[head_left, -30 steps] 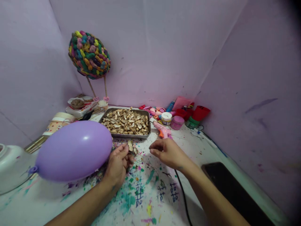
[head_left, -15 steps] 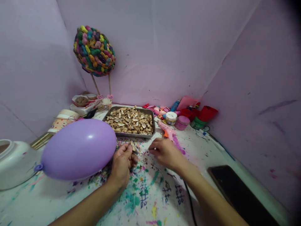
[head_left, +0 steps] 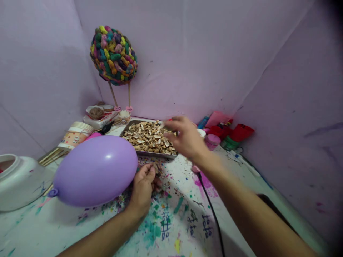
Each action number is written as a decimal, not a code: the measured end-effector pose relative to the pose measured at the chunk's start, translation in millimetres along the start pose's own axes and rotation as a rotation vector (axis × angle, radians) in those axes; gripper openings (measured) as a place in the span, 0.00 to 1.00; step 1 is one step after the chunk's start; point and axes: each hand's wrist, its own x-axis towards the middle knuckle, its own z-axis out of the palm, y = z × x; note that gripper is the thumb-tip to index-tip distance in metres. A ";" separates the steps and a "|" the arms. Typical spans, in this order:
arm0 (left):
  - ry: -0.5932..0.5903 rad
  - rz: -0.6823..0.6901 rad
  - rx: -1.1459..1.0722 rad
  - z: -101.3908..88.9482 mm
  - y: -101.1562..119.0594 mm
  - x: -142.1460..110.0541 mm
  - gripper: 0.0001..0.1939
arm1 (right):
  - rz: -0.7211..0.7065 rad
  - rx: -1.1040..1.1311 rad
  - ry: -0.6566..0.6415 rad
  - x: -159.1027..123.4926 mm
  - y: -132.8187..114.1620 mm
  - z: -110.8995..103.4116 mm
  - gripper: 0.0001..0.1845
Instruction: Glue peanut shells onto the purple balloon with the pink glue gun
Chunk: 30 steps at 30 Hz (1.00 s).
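Note:
My left hand (head_left: 144, 180) is closed in a pinch around a peanut shell (head_left: 155, 168), low over the paint-stained table and beside the purple balloon (head_left: 96, 171). The shell partly blends into the speckled tabletop behind it. Over the right side of a metal tray (head_left: 158, 154) reaches my right hand (head_left: 184, 137), fingers apart and slightly blurred. Peanut shells (head_left: 144, 135) fill that tray, and some are hidden behind the hand. Most of the pink glue gun (head_left: 196, 168) is covered by my right hand and forearm; its black cord (head_left: 211, 207) runs towards me.
A ball of coloured peanut shells (head_left: 114, 57) stands on sticks at the back. Paper cups (head_left: 76, 134) and a white jar (head_left: 24, 182) are on the left. Paint pots (head_left: 213, 141) and red cups (head_left: 242, 132) line the right rear. A dark phone (head_left: 276, 210) lies partly behind my right forearm.
My right hand has moved up and forward from the table to above the tray, and its fingers have spread. The left hand keeps its pinch on the shell. The view has shifted slightly.

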 end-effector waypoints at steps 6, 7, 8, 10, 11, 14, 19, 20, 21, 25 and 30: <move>-0.019 -0.007 -0.010 1.0 0.9 -1.1 0.12 | 0.230 -0.036 -0.178 -39.9 -4.9 -13.4 0.09; -0.024 -0.011 -0.011 1.3 1.2 -1.2 0.12 | 0.252 -0.061 -0.284 -50.3 -4.2 -19.2 0.07; -0.024 -0.013 -0.012 1.4 1.4 -1.4 0.12 | 0.274 -0.075 -0.381 -60.7 -3.1 -24.2 0.06; -0.020 -0.012 -0.009 1.5 1.8 -1.7 0.13 | 0.302 -0.070 -0.508 -80.6 -0.4 -30.2 0.06; -0.018 -0.008 -0.007 1.4 1.9 -1.8 0.13 | 0.326 -0.063 -0.533 -89.2 1.4 -31.3 0.06; -0.023 0.002 0.009 0.8 1.7 -2.4 0.12 | 0.439 -0.076 -0.490 -104.7 10.5 -30.3 0.06; -0.052 -0.004 0.046 1.3 1.7 -4.2 0.11 | 0.693 -0.195 -0.245 -91.0 41.6 -22.7 0.16; -0.051 -0.004 0.050 1.6 1.9 -4.6 0.11 | 0.738 -0.194 -0.230 -85.4 48.4 -18.9 0.19; -0.049 -0.006 0.054 1.9 2.1 -4.9 0.11 | 0.776 -0.177 -0.227 -80.1 54.6 -14.1 0.22; -0.054 -0.008 0.058 2.2 2.8 -5.1 0.11 | 0.904 -0.019 -0.241 -67.2 72.4 10.5 0.16; -0.095 -0.038 0.069 1.1 3.8 -2.2 0.10 | 1.022 0.367 -0.222 -69.1 80.8 21.4 0.12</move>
